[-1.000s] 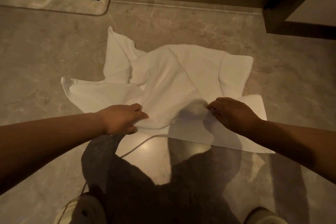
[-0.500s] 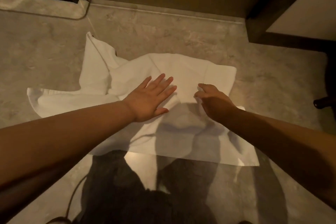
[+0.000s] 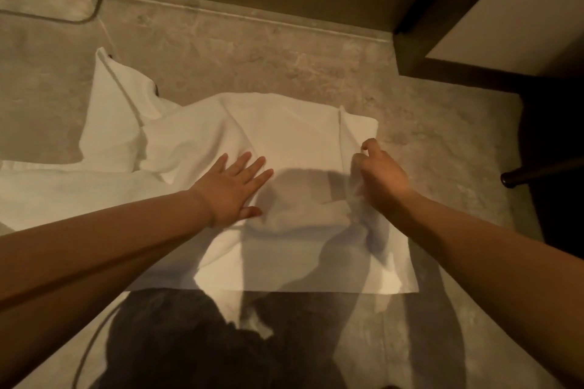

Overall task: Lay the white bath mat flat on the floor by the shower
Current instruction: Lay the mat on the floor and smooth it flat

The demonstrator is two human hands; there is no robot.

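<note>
The white bath mat lies rumpled on the marbled floor, with its near right part flat and its left part bunched into raised folds. One corner stands up at the far left. My left hand rests palm down on the mat's middle, fingers spread. My right hand pinches a raised fold of the mat near its right edge.
A low stone threshold runs along the far side below a dark wall. A dark door frame stands at the right, and a dark furniture leg reaches in from the right edge. My shadow covers the near floor.
My left hand stays flat on the mat's middle. My right hand has moved right and taken hold of a fold near the mat's right edge. The view has shifted closer.
</note>
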